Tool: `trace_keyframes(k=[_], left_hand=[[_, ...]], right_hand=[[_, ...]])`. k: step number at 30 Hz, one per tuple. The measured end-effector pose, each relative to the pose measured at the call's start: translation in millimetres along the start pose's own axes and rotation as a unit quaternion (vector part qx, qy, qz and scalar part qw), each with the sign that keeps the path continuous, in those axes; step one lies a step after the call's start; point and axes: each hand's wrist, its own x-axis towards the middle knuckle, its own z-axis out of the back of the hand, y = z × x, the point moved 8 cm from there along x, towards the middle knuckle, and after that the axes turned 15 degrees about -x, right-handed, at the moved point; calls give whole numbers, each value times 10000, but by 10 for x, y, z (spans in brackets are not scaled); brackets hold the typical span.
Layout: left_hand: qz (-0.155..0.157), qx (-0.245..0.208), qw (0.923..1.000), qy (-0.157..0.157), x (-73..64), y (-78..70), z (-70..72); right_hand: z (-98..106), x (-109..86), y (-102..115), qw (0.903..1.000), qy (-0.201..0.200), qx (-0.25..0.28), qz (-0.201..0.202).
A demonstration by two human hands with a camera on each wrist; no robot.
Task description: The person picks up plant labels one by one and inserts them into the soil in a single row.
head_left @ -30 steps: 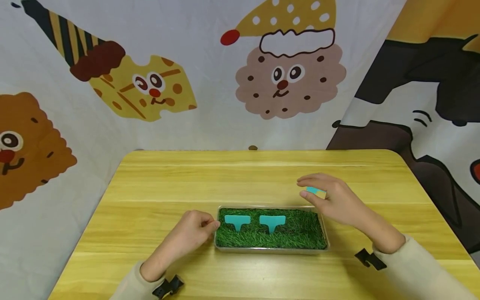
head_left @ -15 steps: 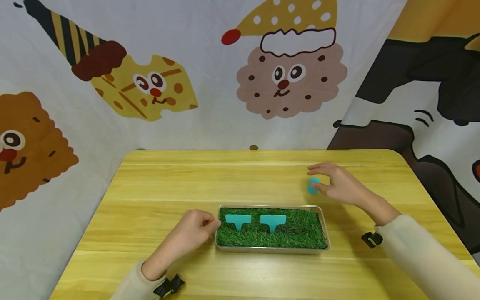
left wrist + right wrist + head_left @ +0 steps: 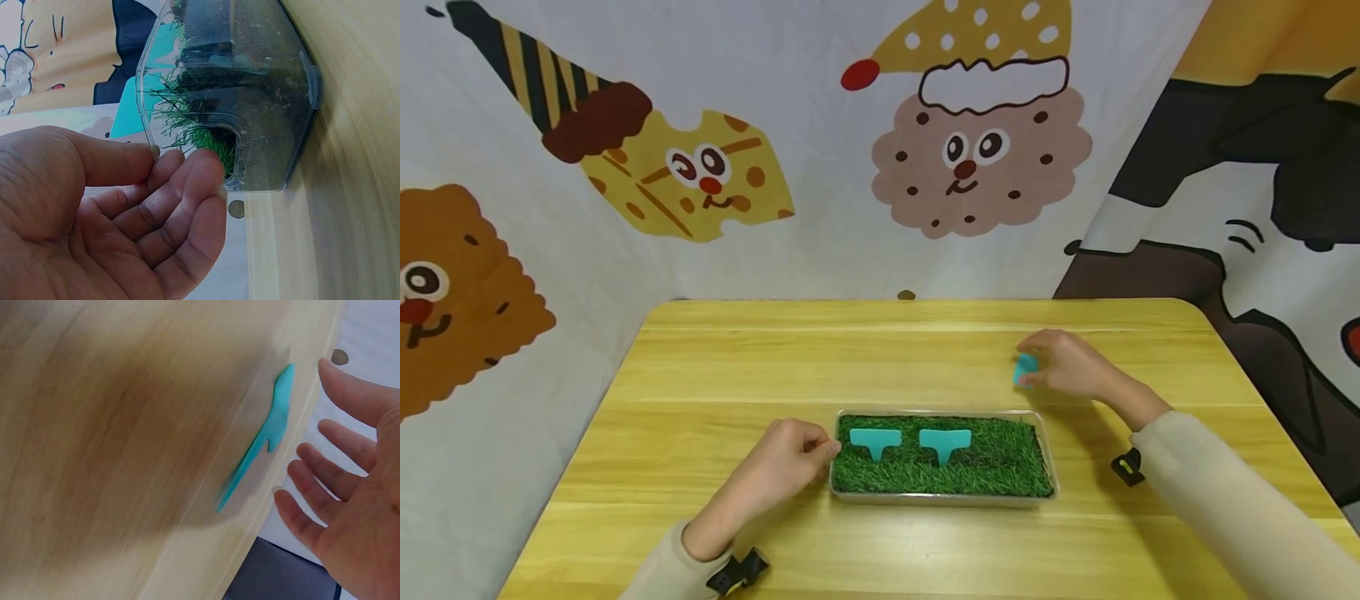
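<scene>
A clear plastic box [image 3: 942, 501] filled with green grass stands on the table. Two teal T-shaped plant labels [image 3: 876, 438] [image 3: 945, 441] stick up from the grass, in the left and middle parts. My left hand [image 3: 792, 454] is at the box's left end; in the left wrist view its thumb and index fingertip pinch the rim, the other fingers curled by the wall. Behind the box's right end, another teal plant label [image 3: 281, 412] lies on the wood. Over it hovers my right hand [image 3: 1069, 364], fingers spread apart from the label in the right wrist view.
The wooden table [image 3: 775, 350] has a rounded far edge, with a cartoon-printed cloth [image 3: 827, 250] hanging behind it. Grass [image 3: 1007, 450] without labels covers the box's right part. Dark straps [image 3: 739, 572] sit at both wrists.
My right hand has moved away from the box's right rim to the back, and a teal label shows on the table beneath it. The left hand has stayed at the box.
</scene>
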Motion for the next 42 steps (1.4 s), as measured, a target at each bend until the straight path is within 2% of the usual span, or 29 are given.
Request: trace_keyframes(k=[10,18,23,29,37,42], left_hand=[[-43,24,10000,41,10,-1,-16],[-48,50,10000,29,18,-5,-6],[-43,56,10000,25,19,-2,-5],[25,-25,10000,45,9,6,-5],[103,-52,9999,25,-2,20,-1],[45,-12,10000,21,5,15,1]], right_hand=[[-118,91,-134,9985,361,-299,-282],[-207,143,-312,9972,489,132,-552],[-208,154,-337,9965,476,253,-632],[-128,135,-302,9971,407,280,-572],[58,120,-205,9991,66,381,-149],[151,98,-153,9992,18,377,-130]])
